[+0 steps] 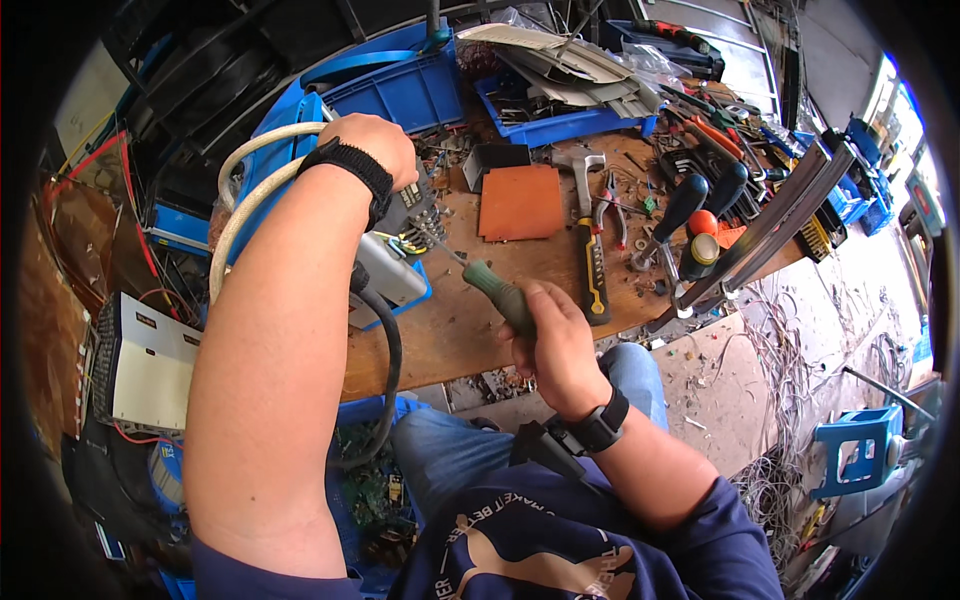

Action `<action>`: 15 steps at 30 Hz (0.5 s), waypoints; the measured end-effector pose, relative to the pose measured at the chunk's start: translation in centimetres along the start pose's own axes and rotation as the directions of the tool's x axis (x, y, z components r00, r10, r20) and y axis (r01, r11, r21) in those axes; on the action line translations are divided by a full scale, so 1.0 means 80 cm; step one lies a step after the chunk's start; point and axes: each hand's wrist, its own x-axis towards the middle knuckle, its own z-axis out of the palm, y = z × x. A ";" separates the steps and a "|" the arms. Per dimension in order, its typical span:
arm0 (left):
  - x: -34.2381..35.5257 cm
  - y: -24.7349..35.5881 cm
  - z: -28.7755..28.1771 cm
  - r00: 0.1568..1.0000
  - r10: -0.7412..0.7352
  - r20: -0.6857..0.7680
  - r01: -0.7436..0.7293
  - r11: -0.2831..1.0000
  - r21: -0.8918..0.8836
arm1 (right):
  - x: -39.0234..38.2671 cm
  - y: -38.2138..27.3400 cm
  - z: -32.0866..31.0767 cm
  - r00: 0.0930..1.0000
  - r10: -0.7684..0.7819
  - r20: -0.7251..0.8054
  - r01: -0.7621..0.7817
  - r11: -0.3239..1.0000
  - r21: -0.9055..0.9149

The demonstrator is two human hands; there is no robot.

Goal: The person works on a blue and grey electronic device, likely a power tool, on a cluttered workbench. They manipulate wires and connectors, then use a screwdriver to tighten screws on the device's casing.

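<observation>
My right hand [562,345] is closed round the green handle of a screwdriver [497,293]. Its thin shaft points up and left toward a grey metal part with several prongs [428,222]. My left hand [375,142] is curled over the far end of that grey part, its back to me. Its fingertips and whatever they grip are hidden. Close below the left wrist lies a silver and blue casing [393,272], partly covered by my forearm. Yellow and green wires [405,245] stick out beside the prongs.
An orange square pad [521,203], a hammer [590,245] and red-handled pliers [611,210] lie on the wooden bench [455,340]. Metal bar clamps [760,225] lean at the right. Blue crates [400,85] stand behind. A thick black cable [390,375] hangs over the front edge.
</observation>
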 end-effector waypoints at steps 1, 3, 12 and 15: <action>-0.001 -0.001 -0.001 1.000 -0.017 -0.003 0.017 1.000 -0.014 | 0.000 0.011 0.005 0.982 -0.183 -0.041 0.173 0.969 -0.179; -0.002 -0.001 -0.004 1.000 -0.014 -0.015 0.014 1.000 -0.017 | 0.012 0.027 0.000 0.885 -0.466 -0.008 0.424 0.811 -0.403; -0.009 -0.005 0.004 1.000 -0.027 -0.014 0.026 0.999 -0.031 | 0.002 -0.009 -0.007 0.985 0.147 0.088 -0.151 0.988 0.043; -0.006 0.001 -0.008 1.000 -0.016 -0.021 0.016 1.000 -0.022 | 0.017 0.035 -0.002 0.713 -0.693 0.105 0.614 0.545 -0.570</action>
